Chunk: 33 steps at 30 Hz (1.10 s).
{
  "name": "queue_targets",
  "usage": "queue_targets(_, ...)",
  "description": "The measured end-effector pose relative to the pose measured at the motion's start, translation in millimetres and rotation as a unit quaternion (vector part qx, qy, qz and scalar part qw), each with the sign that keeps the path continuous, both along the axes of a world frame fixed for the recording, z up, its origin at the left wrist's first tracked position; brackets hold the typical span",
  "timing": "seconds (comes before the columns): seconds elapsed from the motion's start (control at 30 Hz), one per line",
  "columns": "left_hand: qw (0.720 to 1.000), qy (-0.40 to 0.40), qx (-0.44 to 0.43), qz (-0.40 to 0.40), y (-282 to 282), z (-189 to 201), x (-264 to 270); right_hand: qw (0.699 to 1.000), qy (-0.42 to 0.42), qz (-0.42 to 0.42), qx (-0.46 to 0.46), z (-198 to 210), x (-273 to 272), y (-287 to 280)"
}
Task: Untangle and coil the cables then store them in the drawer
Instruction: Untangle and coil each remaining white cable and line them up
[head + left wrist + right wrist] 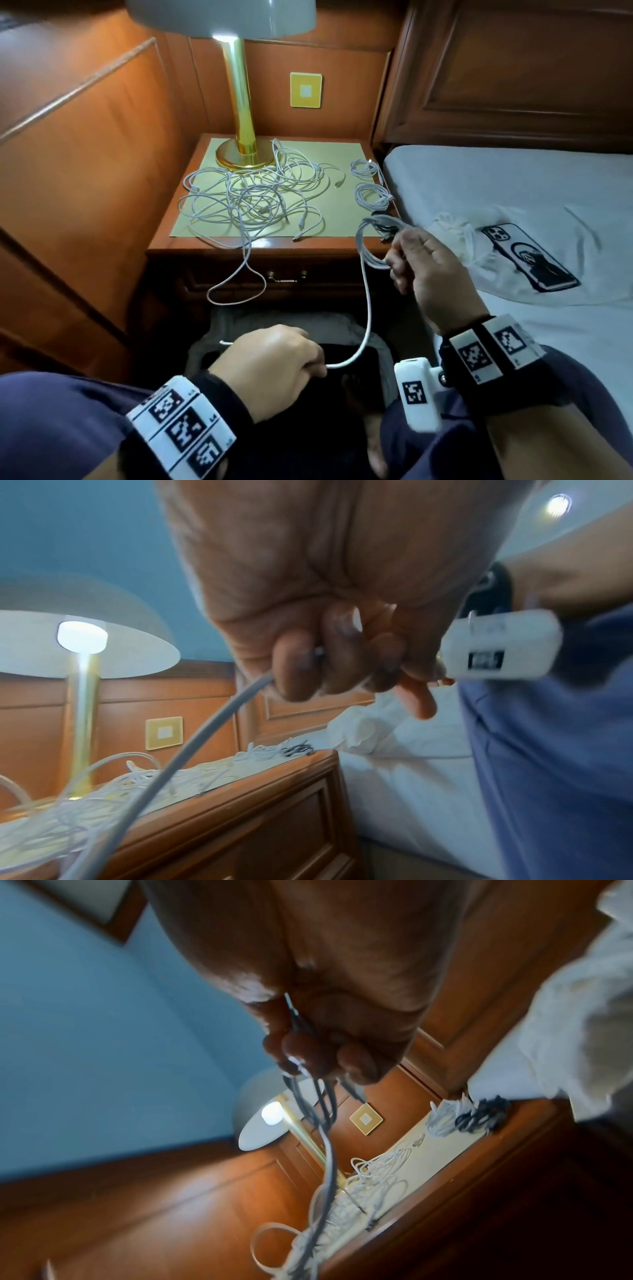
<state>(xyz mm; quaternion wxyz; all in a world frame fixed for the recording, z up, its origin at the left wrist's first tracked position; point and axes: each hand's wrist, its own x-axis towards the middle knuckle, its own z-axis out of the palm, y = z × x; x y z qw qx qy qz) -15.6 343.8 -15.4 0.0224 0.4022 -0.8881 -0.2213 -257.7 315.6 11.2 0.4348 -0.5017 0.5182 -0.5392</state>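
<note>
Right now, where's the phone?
In the head view the phone lies flat on the white bed, right of the nightstand and just beyond the right hand.

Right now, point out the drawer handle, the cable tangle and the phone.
drawer handle [287,277]: head view, middle of the brass pull.
cable tangle [251,195]: head view, centre of the loose pile.
phone [529,257]: head view, printed case back.
</note>
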Motion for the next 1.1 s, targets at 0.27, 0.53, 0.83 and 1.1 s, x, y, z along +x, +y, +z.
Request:
queue_targets(0.27,0.972,0.218,-0.046,-0.072,-4.4,11.2,2.3,0.962,0.242,0.128,0.009,-19.6,16.9,5.6)
queue_targets(0.53,0.931,0.318,-0.145,0.103,-31.1,12.5,24.6,0.962,0.138,0.211,0.100,-16.5,25.8,8.9)
queue_targets(0.83,0.914,0.292,-0.126,0.252,-38.7,11.5,31.4,0.963,0.093,0.214,0.134,-10.3,35.6,14.0)
queue_targets(1.1,0.881,0.398,-0.028,0.256,-27.1,2.8,12.5,0.974,-0.058,0.138,0.168,-7.9,41.2,12.0)
